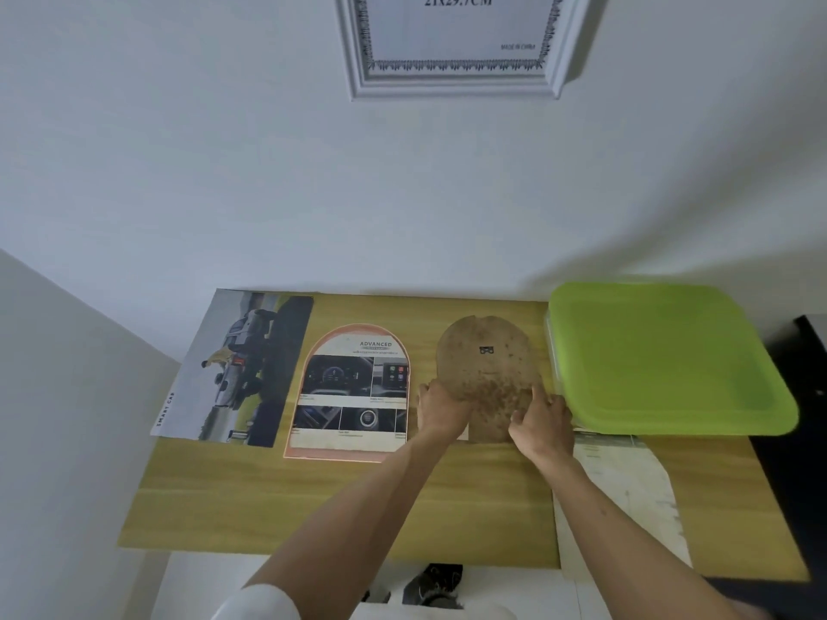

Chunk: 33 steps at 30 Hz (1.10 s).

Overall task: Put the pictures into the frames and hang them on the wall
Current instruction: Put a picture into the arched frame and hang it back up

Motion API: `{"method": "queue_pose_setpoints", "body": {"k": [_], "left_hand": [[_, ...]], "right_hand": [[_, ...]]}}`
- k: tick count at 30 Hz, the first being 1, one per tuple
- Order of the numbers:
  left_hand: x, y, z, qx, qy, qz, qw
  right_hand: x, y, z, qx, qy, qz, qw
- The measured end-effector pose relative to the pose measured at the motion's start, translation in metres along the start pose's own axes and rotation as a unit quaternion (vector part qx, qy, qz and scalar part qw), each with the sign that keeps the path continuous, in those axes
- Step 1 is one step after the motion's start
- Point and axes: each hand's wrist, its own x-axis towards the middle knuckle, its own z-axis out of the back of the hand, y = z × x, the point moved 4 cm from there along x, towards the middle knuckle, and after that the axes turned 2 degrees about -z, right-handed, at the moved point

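An arch-shaped brown backing board [485, 364] with a small black hanger lies on the wooden table [340, 507]. My left hand [441, 411] grips its lower left edge and my right hand [541, 420] its lower right edge. To the left lies an arched frame with a car-interior picture [353, 396] inside it. Further left a loose car picture [232, 369] lies flat. A white ornate frame [452, 78] with a size-label insert hangs on the wall above.
A container with a green lid [662, 360] stands at the table's right back. A white paper sheet [626, 498] lies under my right forearm, reaching the front edge. A dark object [810, 351] sits at the far right. Shoes [432, 583] show below the table.
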Motion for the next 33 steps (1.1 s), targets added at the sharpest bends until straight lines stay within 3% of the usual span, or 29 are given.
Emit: {"method": "queue_pose_setpoints", "body": {"k": [5,11,16,25,33], "left_hand": [[0.016,0.015,0.0,-0.15,-0.048,0.062,0.986],[0.012,-0.002,0.04,-0.087,-0.082,-0.006,0.993],[0.01,0.006,0.089,-0.049,-0.081,-0.07,0.993],[-0.003,0.062,0.175,0.018,-0.087,-0.144,0.986],[-0.001,0.12,0.207,0.048,-0.118,-0.133,0.983]], "right_hand": [[0.005,-0.003,-0.001,0.077,0.02,-0.039,0.996],[0.008,0.0,-0.005,0.183,0.016,-0.062,0.981],[-0.002,0.028,-0.003,0.295,0.037,0.019,0.955],[-0.046,0.099,-0.038,0.244,0.072,0.148,0.956],[-0.068,0.125,-0.085,0.207,0.053,0.139,0.967]]}}
